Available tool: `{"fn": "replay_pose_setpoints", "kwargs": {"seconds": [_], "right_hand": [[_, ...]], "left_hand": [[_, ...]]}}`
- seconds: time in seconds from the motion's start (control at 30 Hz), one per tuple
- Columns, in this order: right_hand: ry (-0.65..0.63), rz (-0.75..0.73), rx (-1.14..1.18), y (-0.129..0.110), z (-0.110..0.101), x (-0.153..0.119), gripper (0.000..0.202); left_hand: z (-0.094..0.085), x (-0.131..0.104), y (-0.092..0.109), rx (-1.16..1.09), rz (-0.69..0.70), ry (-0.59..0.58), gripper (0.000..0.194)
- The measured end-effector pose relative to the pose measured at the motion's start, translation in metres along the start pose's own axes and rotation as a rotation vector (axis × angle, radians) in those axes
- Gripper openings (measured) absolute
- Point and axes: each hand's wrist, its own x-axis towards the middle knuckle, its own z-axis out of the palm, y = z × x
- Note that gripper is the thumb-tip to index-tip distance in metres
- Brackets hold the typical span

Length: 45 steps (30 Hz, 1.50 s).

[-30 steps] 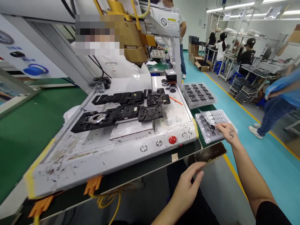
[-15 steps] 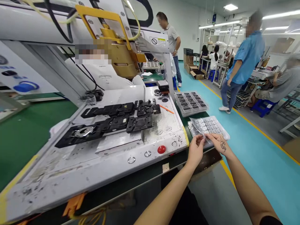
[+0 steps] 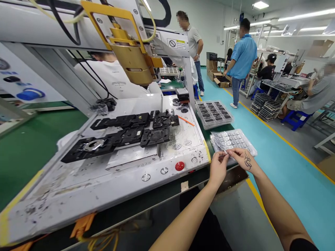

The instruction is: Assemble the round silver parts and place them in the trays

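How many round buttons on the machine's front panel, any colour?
4: one silver button far left, a second silver button beside it, then a red button, and a round metallic button at the right end. None looks hidden.

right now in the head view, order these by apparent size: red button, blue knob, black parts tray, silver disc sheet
1. silver disc sheet and black parts tray: too alike to rank
2. blue knob
3. red button
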Motion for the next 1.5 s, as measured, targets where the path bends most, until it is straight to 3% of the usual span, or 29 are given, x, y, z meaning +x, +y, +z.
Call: {"fn": "replay_pose_setpoints", "kwargs": {"seconds": [0.23,0.63,1.07,1.33,1.5], "right_hand": [[-0.027,-0.031,-0.018,0.005,0.001,0.003,0.031],[-0.015,-0.174,-0.241,-0.012,0.002,0.0,0.021],[-0.002,-0.138,-0.207,-0.003,0.004,0.001,0.02],[0.206,0.009,-0.033,0.024,-0.022,0.049,0.043],[0.262,-0.009,0.02,0.029,-0.044,0.075,0.031]], "left_hand": [[0.001,0.002,-0.001,0.023,0.039,0.011,0.017],[0.001,0.002,-0.002,0.035,0.053,0.0,0.015],[0.004,0.001,-0.002,0.041,0.032,0.019,0.018],[0.001,-0.007,-0.007,0.06,-0.019,0.063,0.023],[0.001,-0.009,-0.009,0.091,-0.045,0.094,0.023]]}}
